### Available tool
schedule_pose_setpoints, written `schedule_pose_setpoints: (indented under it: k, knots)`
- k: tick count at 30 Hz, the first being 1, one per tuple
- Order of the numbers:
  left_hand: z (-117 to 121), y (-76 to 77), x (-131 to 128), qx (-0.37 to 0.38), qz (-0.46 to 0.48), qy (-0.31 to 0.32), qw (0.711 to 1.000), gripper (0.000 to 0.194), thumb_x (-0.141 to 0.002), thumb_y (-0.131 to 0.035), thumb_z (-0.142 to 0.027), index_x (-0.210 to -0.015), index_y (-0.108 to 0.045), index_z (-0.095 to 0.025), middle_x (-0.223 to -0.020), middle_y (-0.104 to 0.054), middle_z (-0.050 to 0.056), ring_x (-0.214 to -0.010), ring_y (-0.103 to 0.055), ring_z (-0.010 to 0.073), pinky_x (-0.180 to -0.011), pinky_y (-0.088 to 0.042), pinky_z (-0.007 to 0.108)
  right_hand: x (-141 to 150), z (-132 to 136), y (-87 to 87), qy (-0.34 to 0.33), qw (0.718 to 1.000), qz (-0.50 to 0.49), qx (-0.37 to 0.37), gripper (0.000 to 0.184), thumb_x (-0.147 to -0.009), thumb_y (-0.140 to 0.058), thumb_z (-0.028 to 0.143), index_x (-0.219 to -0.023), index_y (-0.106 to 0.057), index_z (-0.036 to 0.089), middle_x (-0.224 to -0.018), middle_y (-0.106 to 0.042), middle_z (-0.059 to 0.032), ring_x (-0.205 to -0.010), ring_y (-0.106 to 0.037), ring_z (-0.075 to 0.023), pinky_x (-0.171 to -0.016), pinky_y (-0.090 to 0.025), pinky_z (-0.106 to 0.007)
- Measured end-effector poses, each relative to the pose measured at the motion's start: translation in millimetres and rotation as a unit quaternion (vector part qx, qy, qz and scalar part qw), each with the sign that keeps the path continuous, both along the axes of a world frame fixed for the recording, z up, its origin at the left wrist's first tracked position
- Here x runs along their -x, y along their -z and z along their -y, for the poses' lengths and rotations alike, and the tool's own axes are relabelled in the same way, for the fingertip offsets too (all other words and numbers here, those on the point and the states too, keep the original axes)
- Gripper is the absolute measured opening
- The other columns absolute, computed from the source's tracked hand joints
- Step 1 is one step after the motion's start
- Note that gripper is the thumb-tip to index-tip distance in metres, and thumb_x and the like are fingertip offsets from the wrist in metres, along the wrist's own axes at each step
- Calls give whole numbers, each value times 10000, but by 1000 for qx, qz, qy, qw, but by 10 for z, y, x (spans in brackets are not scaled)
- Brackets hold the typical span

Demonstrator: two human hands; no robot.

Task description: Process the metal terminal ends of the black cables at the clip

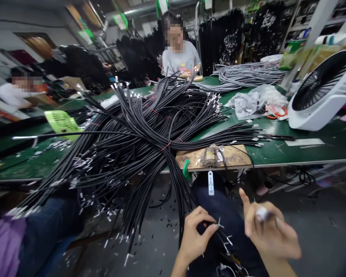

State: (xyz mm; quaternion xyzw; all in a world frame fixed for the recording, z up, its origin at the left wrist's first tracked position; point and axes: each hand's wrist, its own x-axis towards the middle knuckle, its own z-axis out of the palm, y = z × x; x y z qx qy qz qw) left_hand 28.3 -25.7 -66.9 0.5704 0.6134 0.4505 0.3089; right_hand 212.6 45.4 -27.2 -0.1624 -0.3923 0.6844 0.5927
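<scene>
A big bundle of black cables (138, 134) with bare metal ends fans out over the green table's (305, 150) edge and hangs toward my lap. My left hand (196, 232) is low in the middle, fingers pinched on the end of one black cable (216, 225) with a silvery terminal. To its right, my right hand (266, 231) is curled round a small whitish object (262, 214), blurred by motion; the thumb sticks up. Both hands are above my dark-trousered knees.
A wooden block (233, 156) with a small metal fixture (210, 157) is clamped at the table edge. A white fan (320, 92), plastic bags (256, 100), orange scissors (276, 112) and grey cables (248, 75) lie beyond. A person (178, 54) sits opposite; another sits at far left (17, 92).
</scene>
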Motion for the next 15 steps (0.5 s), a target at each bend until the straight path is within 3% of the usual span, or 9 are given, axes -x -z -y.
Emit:
schedule_pose_setpoints:
  k: [3,6,9,12,15]
  knots:
    - [3,-3,6,6,2,10,1000,122,-802,-668,-266,-750,-713,-165,-724,-600,44,-682,-574,159,-637,-433,262,57,-145,89,9,998,-45,35,274,-833,-464,395,-812,-706,269,-393,-462,77,-392,-576,-161,-1145,-232,-558]
    - [2,-3,0,10,-2,12,1000,117,-800,-669,-258,-744,-711,-165,-720,-600,42,-678,-576,158,-635,-434,262,87,-179,85,5,998,-44,51,273,-818,-452,388,-784,-696,271,-377,-426,79,-391,-572,-164,-1147,-236,-554]
    - [6,8,-5,12,-6,10,1000,115,-801,-666,-253,-742,-709,-164,-726,-604,43,-687,-580,161,-640,-437,262,40,-113,54,3,999,-39,32,281,-825,-438,401,-764,-683,278,-377,-398,83,-356,-539,-146,-1115,-318,-541]
    - [8,33,-2,14,-11,9,1000,113,-802,-664,-250,-738,-704,-165,-729,-603,41,-698,-583,162,-651,-437,262,-159,110,46,26,999,31,-1,268,-875,-450,433,-768,-667,319,-465,-485,61,-418,-572,-142,-961,-496,-494]
    - [-2,60,5,13,-16,13,1000,113,-807,-658,-251,-743,-703,-168,-728,-601,38,-699,-584,161,-651,-436,259,-436,482,50,41,991,126,-18,145,-903,-542,425,-897,-658,338,-809,-661,-8,-777,-663,-184,-765,-564,-376]
